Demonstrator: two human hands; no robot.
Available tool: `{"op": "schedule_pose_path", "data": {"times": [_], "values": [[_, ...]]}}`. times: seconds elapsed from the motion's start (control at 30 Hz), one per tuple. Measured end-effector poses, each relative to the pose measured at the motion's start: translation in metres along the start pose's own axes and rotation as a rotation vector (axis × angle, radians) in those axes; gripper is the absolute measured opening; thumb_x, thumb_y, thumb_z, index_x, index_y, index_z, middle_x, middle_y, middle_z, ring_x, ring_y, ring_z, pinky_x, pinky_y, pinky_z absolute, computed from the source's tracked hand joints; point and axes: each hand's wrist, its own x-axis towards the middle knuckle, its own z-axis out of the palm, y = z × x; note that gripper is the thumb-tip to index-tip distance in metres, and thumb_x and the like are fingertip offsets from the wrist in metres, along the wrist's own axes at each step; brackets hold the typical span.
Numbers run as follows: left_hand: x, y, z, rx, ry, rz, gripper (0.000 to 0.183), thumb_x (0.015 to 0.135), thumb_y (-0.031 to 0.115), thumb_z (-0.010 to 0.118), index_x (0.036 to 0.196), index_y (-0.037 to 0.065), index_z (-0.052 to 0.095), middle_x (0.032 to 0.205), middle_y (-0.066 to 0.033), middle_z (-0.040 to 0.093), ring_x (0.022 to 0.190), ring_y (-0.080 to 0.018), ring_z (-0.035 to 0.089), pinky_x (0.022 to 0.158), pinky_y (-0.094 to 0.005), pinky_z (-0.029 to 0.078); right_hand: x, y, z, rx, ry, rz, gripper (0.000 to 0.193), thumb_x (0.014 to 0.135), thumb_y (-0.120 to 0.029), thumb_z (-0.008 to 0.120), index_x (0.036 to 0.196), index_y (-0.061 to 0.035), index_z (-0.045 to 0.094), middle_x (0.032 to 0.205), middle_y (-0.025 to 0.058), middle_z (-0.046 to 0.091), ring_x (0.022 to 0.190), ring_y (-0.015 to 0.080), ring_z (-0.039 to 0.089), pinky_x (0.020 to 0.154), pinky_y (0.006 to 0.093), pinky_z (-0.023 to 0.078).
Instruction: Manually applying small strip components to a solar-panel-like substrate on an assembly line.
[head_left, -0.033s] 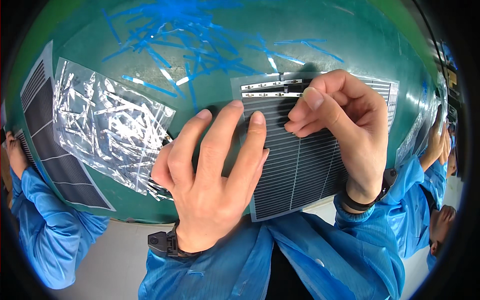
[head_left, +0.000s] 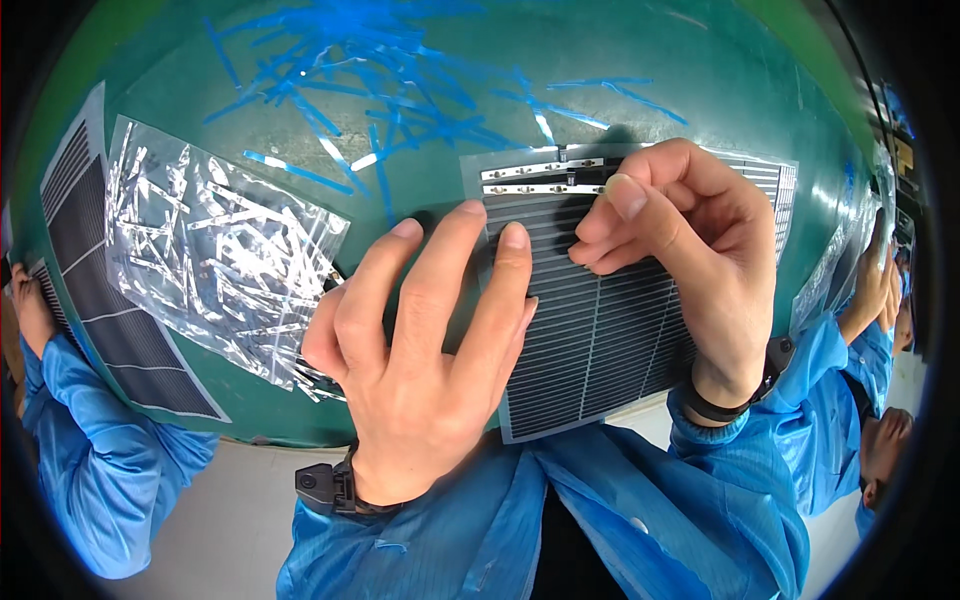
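Note:
A sheet with thin dark stripes (head_left: 560, 330) lies in front of me, with pale lines across it. Along its far edge sit two narrow white strips (head_left: 540, 189) with small metallic pieces, and a black part lies between them. My left hand (head_left: 425, 340) is open, its fingers spread over the sheet's left edge. My right hand (head_left: 690, 220) is over the sheet's far right part, thumb and forefinger pinched together at the right end of the white strips. Its fingers cover that end, so what they pinch is hidden.
On the left lies a clear bag (head_left: 220, 260) of shiny strips, beside another striped sheet (head_left: 110, 270). Blue film strips (head_left: 380, 90) are heaped at the far side of the green table (head_left: 720, 80). People in blue sit on both sides, and a clear bag (head_left: 835, 270) lies at right.

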Motion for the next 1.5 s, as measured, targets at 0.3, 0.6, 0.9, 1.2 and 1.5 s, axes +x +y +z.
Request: {"op": "schedule_pose_path", "data": {"times": [0.3,0.6,0.9,1.2,1.5], "values": [[0.002,0.006,0.001,0.022,0.008,0.059,0.039,0.084,0.026,0.078,0.121,0.013,0.077,0.139,-0.0077,0.066,0.129,-0.0304,0.055,0.109,-0.0409,0.033,-0.005,0.002,-0.002,-0.002,0.042,0.007,0.016,0.104,-0.010,0.062,0.102,0.0057,0.066,0.082,0.0128,0.074,0.072,0.0198,0.075,0.065,0.0270,0.062],[0.005,0.017,0.000,0.025,-0.031,0.097,0.043,0.091,0.022,0.072,0.128,0.000,0.070,0.139,-0.0145,0.066,0.128,-0.0327,0.060,0.109,-0.0418,0.040,-0.013,0.003,0.002,-0.188,0.131,-0.022,0.012,0.101,-0.006,0.067,0.102,0.0058,0.068,0.076,0.0076,0.071,0.061,0.0106,0.068,0.056,0.0208,0.055],[0.006,0.030,0.006,0.103,-0.070,0.018,0.062,0.090,0.026,0.073,0.145,0.002,0.059,0.144,-0.0119,0.058,0.130,-0.0312,0.056,0.109,-0.0438,0.037,-0.011,0.000,0.002,-0.207,0.125,0.002,0.012,0.101,-0.006,0.067,0.101,0.0059,0.068,0.076,0.0065,0.071,0.061,0.0099,0.067,0.056,0.0209,0.054],[0.000,0.040,0.010,0.183,-0.058,-0.007,0.059,0.094,0.038,0.071,0.148,0.015,0.060,0.143,-0.0110,0.054,0.129,-0.0327,0.052,0.112,-0.0509,0.038,-0.031,0.003,-0.017,-0.223,0.380,-0.147,0.015,0.103,-0.008,0.066,0.097,0.0019,0.056,0.075,0.0093,0.070,0.061,0.0118,0.068,0.055,0.0224,0.056],[0.002,0.053,0.005,0.081,0.000,-0.016,0.054,0.092,0.024,0.075,0.144,0.032,0.064,0.142,-0.0200,0.048,0.132,-0.0402,0.044,0.112,-0.0559,0.035,-0.056,0.014,-0.024,-0.234,0.406,-0.251,0.015,0.101,-0.006,0.066,0.095,0.0021,0.055,0.083,0.0063,0.069,0.071,0.0077,0.067,0.062,0.0214,0.056]]}}
